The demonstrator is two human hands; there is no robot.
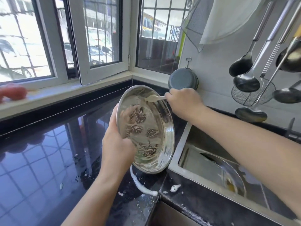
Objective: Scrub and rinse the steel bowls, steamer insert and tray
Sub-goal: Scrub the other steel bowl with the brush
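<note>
A black polished bench point(40, 160) runs under the windows and meets a steel sink point(184, 144) at its right end. The perforated steel steamer insert point(151, 132) is held tilted on edge over the bench's right end, just beside the sink's left rim, its soapy inside facing the person. A steel bowl point(231, 175) lies down in the sink. The left hand point(117, 144) grips the insert's near-left rim, thumb curled over the edge and fingers behind it. The right hand point(184, 101) is clenched round the handle of a pale brush point(153, 98), whose head touches the insert's upper inside wall. Ladles point(246, 82) hang on the right wall. Foam streaks point(140, 185) lie on the bench below the insert.
</note>
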